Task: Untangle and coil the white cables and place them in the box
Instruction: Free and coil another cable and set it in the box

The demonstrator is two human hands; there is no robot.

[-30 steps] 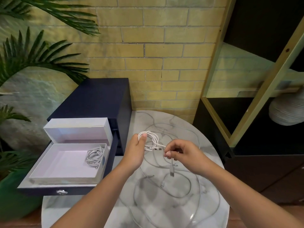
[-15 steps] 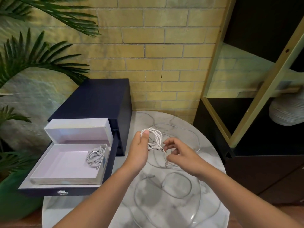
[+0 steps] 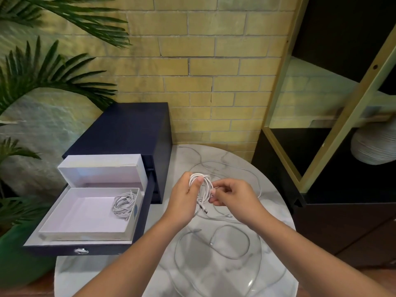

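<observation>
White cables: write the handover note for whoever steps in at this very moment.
Left hand grips a nearly finished coil above the marble table. Right hand pinches its tail, and the plug hangs free.
Box sits open in the drawer on the left, with one coiled cable inside.
Done: one cable boxed, a second almost coiled.
Left: tuck the tail, box this coil, then untangle and coil the loose cables on the table.
</observation>
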